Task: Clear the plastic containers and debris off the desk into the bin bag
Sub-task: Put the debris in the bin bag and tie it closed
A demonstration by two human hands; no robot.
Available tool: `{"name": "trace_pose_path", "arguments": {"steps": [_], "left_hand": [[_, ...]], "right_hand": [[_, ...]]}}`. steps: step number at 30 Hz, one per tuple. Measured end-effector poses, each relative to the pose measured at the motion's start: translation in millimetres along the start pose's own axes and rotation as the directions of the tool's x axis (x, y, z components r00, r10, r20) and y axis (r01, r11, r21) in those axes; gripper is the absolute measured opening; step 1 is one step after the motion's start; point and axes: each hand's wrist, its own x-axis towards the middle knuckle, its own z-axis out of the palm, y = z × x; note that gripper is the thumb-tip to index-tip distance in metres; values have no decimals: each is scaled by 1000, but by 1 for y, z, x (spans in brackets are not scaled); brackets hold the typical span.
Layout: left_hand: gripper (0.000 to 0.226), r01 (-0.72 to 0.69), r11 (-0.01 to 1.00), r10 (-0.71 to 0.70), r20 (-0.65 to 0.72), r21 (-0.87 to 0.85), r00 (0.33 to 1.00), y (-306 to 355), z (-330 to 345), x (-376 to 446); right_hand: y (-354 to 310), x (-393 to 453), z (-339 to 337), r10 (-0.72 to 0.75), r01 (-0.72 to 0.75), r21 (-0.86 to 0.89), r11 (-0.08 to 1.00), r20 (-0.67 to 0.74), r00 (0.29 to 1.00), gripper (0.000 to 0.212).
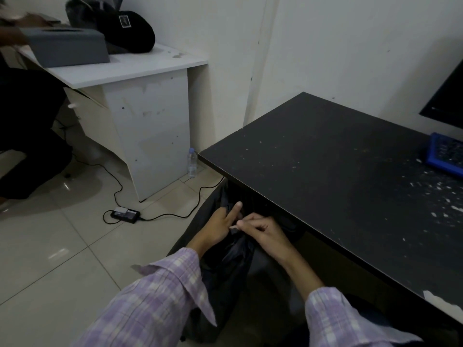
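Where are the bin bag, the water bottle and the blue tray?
bin bag (pixel 233 256), head view, on its gathered black folds below the hands.
water bottle (pixel 192 162), head view, on its clear body.
blue tray (pixel 433 159), head view, on its left rim.

Matt black table (pixel 338 156) flecked with white crumbs (pixel 448 196); glossy tiled floor (pixel 62 246); thin shiny black plastic bin bag (pixel 233 256); clear plastic bottle (pixel 192 161); checked cloth sleeves (pixel 160 296)

Dim indoor light, glare on floor tiles (pixel 60 251), soft focus, wide-angle edge bending

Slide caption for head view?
Both hands grip the black bin bag below the crumb-strewn black desk.
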Motion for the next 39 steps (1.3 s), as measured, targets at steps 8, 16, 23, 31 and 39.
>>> {"name": "trace_pose_path", "arguments": {"steps": [8,16,23,31,39], "left_hand": [[38,-121,958,150,-94,259,984,0,-2,-11],[31,-265,459,238,170,848,956,6,0,-11],[49,-291,315,146,256,904,955,17,1,-11],[40,-309,580,251,195,754,948,-12,-3,-14],[39,-174,436,645,-172,883,744,-20,6,-28]], "right_hand": [[2,9,9,141,-155,-149,977,-102,985,45],[-4,17,7,229,-181,-542,820,21,973,38],[3,9,5,110,-147,-887,439,-109,988,24],[9,18,0,151,-197,-515,834,-131,980,19],[-15,20,-6,462,-458,212,863,35,886,25]]}}
